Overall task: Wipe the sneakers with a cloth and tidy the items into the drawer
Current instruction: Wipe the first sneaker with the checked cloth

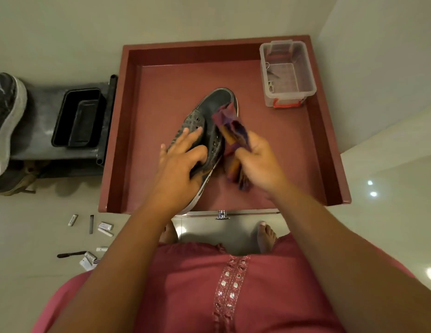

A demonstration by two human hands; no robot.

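Note:
A dark grey sneaker (213, 109) with a white sole lies inside the open reddish drawer (330, 140), toe pointing away from me. My left hand (183, 159) grips its heel opening, thumb inside. My right hand (260, 159) is shut on a bunched purple and orange cloth (230, 126), which touches the sneaker's right side near the toe. A second grey sneaker (7, 116) rests on a shelf at the far left, partly cut off by the frame edge.
A clear plastic box (288, 70) with red latches stands in the drawer's back right corner. A black tray (78, 117) sits on the grey rack at left. Several small packets and a dark tool (71, 255) lie on the floor at lower left.

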